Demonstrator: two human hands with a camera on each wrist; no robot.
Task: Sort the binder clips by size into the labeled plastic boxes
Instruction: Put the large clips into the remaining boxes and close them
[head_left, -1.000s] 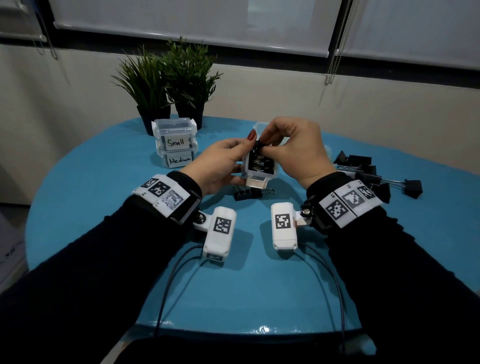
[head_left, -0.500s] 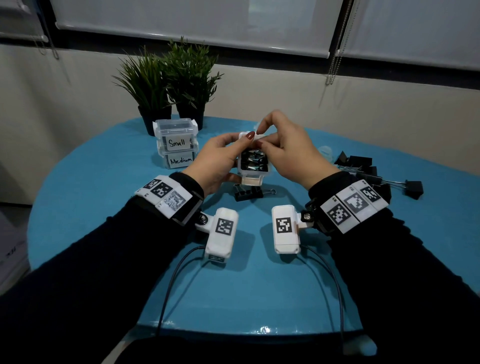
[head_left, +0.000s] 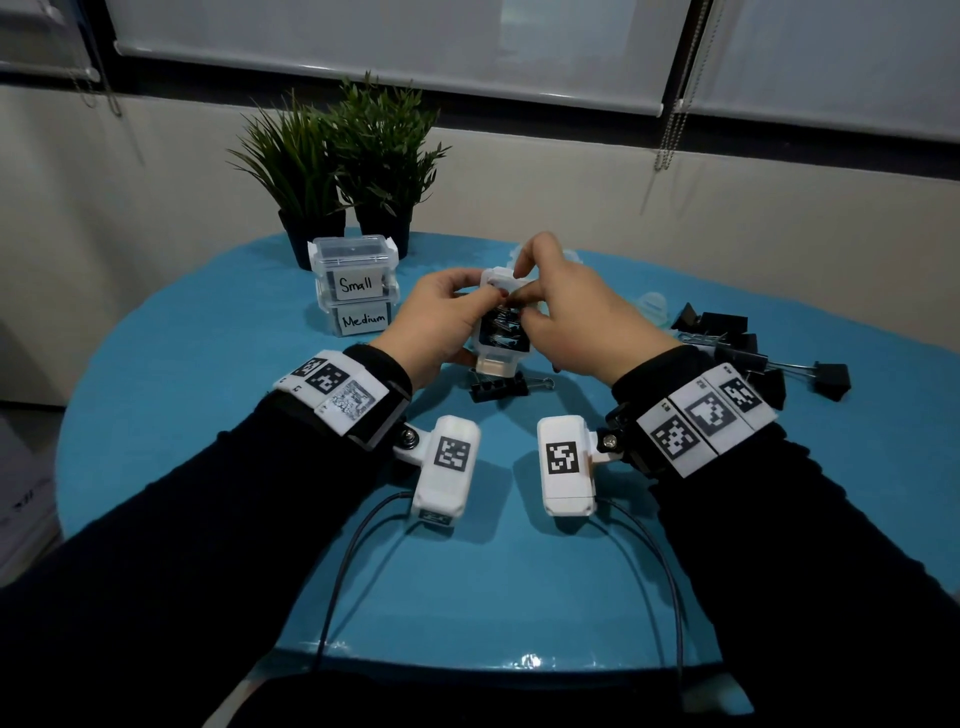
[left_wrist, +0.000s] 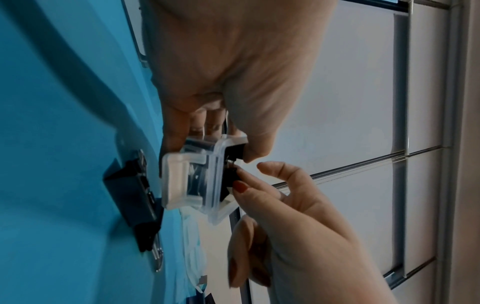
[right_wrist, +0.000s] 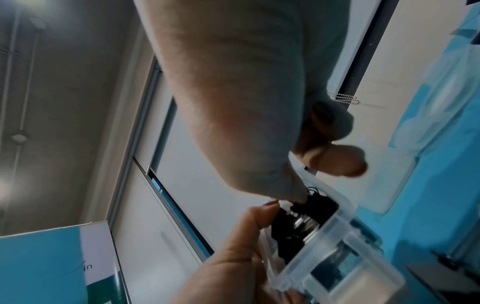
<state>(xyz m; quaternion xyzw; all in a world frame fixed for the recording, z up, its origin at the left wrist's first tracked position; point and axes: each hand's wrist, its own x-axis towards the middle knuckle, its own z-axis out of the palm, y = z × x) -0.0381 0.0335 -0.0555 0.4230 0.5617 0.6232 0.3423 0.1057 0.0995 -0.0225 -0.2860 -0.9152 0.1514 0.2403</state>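
Note:
I hold a clear plastic box (head_left: 501, 358) packed with black binder clips just above the blue table (head_left: 208, 415), its opening tipped toward me. My left hand (head_left: 441, 322) grips its left side, thumb on the clips at the opening. My right hand (head_left: 566, 312) pinches the far end, with the index finger on the white rim and the thumb pressing a clip down. In the left wrist view the box (left_wrist: 192, 176) sits between my left hand (left_wrist: 233, 82) and my right hand (left_wrist: 285, 205). In the right wrist view both thumbs meet on the clips in the box (right_wrist: 337, 236).
One black clip (head_left: 498, 387) lies on the table right under the box. A pile of large black clips (head_left: 727, 343) lies to the right, with a clear lid (head_left: 652, 304) beside it. The closed boxes marked Small (head_left: 356, 270) and Medium (head_left: 363, 319) stand stacked at left, before two potted plants (head_left: 353, 171).
The right hand has let the clip into the box and shifted to the far rim. The box has tipped further toward me, and both thumbs now press on the clips.

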